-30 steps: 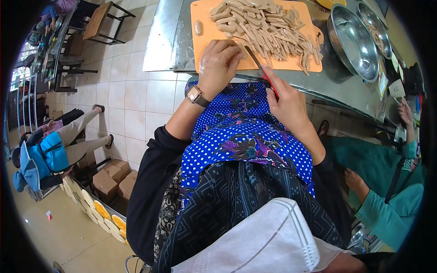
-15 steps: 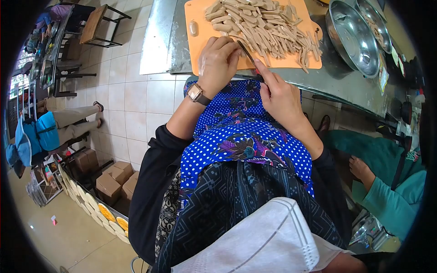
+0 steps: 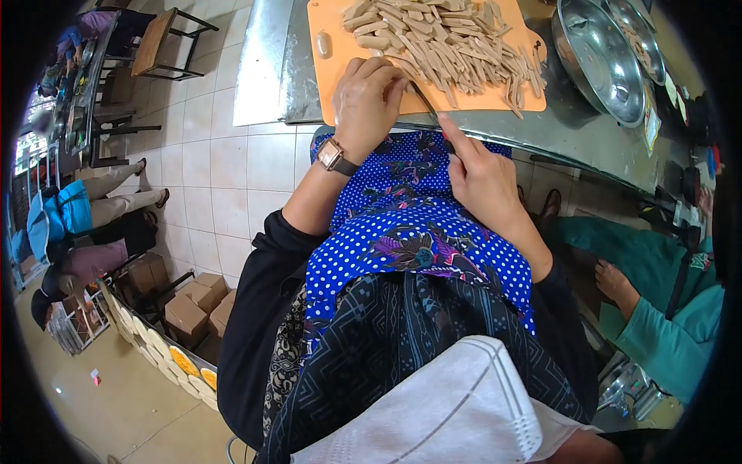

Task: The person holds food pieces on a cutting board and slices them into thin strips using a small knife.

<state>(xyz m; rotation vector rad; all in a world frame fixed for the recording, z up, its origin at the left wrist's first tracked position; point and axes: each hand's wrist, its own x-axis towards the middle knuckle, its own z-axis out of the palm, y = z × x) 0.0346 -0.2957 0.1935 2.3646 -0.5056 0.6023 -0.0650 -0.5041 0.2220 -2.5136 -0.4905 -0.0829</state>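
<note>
My left hand [image 3: 367, 97], wearing a wristwatch, rests on the orange cutting board [image 3: 479, 98] with fingers curled and pressed together at the knife's far end. Whatever lies under those fingertips is hidden. In my right hand [image 3: 485, 178] is the knife [image 3: 423, 99], its handle mostly covered by my palm and my index finger stretched along it. The dark blade slants across the board's near edge. Beyond both hands spreads a heap of light-brown cut strips [image 3: 433, 46], chunkier at its left side. One oval brown piece [image 3: 322, 44] lies apart at the board's left.
Metal bowls [image 3: 599, 66] stand right of the board on the steel table [image 3: 556, 139]. A person in green [image 3: 665, 340] sits close on my right. Cardboard boxes [image 3: 187, 317] and a rack of round pale items [image 3: 147, 340] are at left. A wooden stool [image 3: 156, 42] stands farther off.
My right hand and the knife have shifted slightly right and toward me. A person in a dark cap has come into view at lower left, beside the person with the blue bag.
</note>
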